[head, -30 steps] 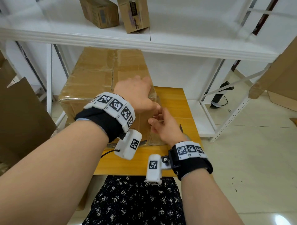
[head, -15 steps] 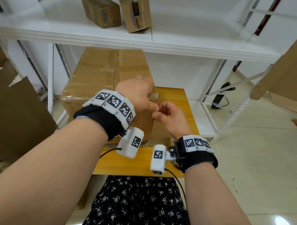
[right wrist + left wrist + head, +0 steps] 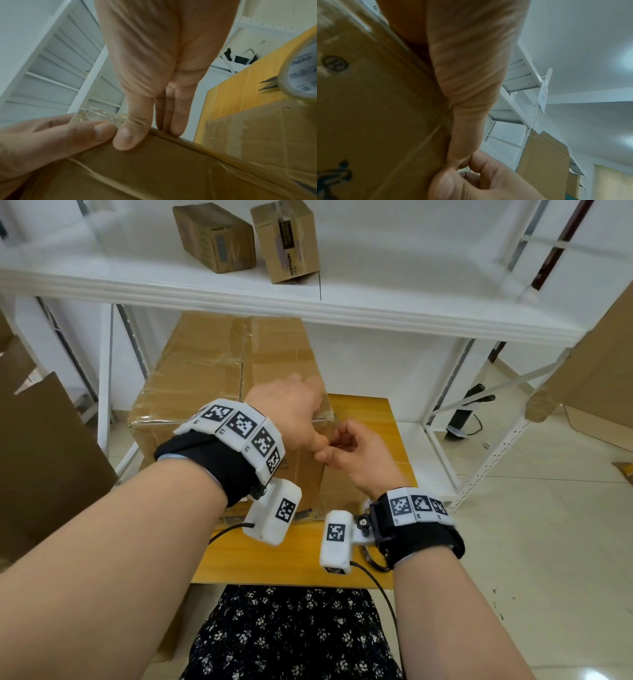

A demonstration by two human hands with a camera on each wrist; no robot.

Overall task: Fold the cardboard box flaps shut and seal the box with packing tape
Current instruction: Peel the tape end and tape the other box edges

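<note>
The cardboard box (image 3: 219,392) is sitting on the counter (image 3: 274,556) with its flaps down and taped. The left hand (image 3: 291,409) is resting on the near right corner, and its thumb is meeting the right hand (image 3: 356,453), which is pinching a crumpled tape end (image 3: 96,115). Likely best: pull it taut and press it flat over the edge, avoiding wrinkles.
</note>
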